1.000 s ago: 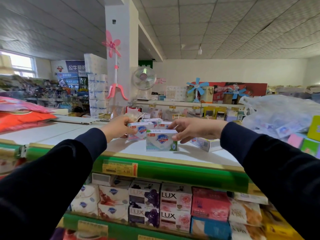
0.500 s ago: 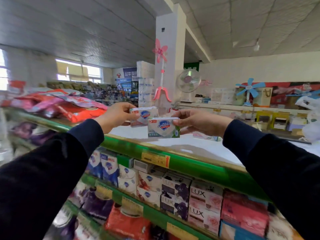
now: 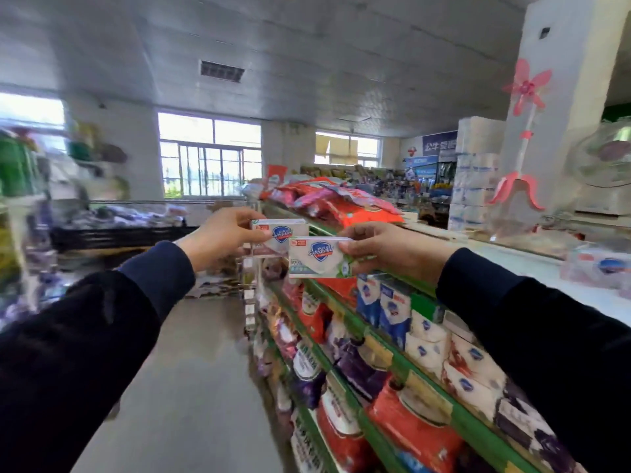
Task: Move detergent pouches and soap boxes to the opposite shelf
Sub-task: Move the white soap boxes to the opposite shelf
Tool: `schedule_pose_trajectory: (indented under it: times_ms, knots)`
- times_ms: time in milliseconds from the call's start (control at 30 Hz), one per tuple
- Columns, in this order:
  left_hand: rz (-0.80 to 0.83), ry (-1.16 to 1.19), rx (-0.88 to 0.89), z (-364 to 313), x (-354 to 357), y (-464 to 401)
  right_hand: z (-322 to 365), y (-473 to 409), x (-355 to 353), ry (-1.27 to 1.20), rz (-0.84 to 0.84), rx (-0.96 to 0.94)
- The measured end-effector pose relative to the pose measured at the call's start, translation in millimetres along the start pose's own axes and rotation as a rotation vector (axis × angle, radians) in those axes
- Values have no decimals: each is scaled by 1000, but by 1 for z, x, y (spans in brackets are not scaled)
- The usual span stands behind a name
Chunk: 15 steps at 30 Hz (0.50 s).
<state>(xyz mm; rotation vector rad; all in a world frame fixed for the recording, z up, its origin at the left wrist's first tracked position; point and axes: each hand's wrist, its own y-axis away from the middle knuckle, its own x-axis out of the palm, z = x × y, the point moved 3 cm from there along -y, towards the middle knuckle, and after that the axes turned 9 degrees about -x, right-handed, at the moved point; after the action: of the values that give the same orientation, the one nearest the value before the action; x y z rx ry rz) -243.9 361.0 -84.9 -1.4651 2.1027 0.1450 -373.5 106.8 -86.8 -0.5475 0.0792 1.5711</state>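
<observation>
Green shelf unit (image 3: 375,339): runs along the right of the aisle, away from the camera; taken here as the landmark for all positions.
Aisle floor (image 3: 191,387): grey, left of the shelf unit.
Windows (image 3: 210,155): in the back wall, beyond the far end of the shelf unit.
White pillar (image 3: 560,107): behind the shelf unit on the right; a pink pinwheel (image 3: 527,87) hangs on its face.
Detergent pouches (image 3: 345,204): red and pink, piled on the top deck of the shelf unit at its far end.
Lower tiers: packed with red, purple and white packages; print is probably too blurred to read.
Left hand (image 3: 218,238): fingers above and thumb below, grasping one end of the rear Safeguard soap box (image 3: 283,235), held in the air just left of the shelf unit's top edge.
Right hand (image 3: 386,249): pinching the right end of the front Safeguard soap box (image 3: 316,257), held in front of the shelf unit's upper tier.
Box relation: the front box overlaps the lower right corner of the rear box; whether they touch cannot be told.
</observation>
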Motion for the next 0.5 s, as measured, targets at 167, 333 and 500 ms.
schedule_pose_trajectory:
  times_ms: [167, 333, 500]
  knots:
    - [-176, -17, -103, 51, -115, 79, 27, -55, 110, -45, 219, -112]
    - [-389, -112, -250, 94, -221, 185, 72, -76, 241, -124, 386, -200]
    - [-568, -179, -369, 114, -309, 301, 126, -75, 371, -184, 527, -299]
